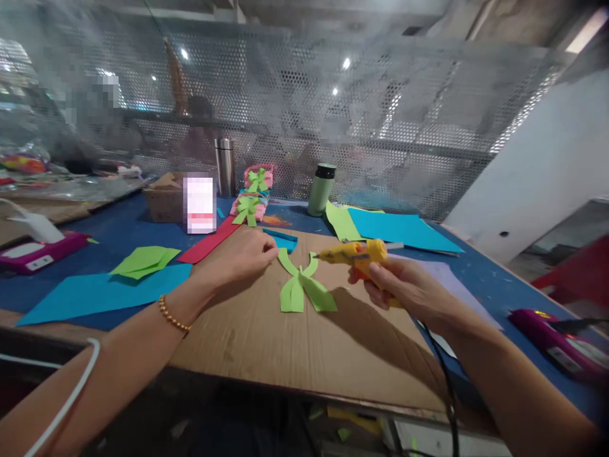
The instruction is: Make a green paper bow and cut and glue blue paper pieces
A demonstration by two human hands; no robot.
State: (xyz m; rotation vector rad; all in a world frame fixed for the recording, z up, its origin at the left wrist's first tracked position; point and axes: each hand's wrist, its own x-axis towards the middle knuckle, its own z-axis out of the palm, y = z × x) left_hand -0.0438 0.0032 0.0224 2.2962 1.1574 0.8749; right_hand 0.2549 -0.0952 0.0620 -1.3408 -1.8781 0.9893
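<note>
My right hand grips a yellow hot glue gun, a glue stick poking out of its back. The nozzle points left, at the tip of the upper right strip of a light green paper bow. This bow lies on a brown cardboard sheet, two curved strips spread upward and two wider tails downward. At its upper left strip, my left hand is closed, thumb and fingers pinched at the strip's end. A small blue folded paper strip lies just behind the bow.
Pink pieces with green bows stand behind, near a steel flask and a green bottle. Blue paper lies right, more blue paper left. Power strips sit at both sides; the gun's black cord hangs over the front edge.
</note>
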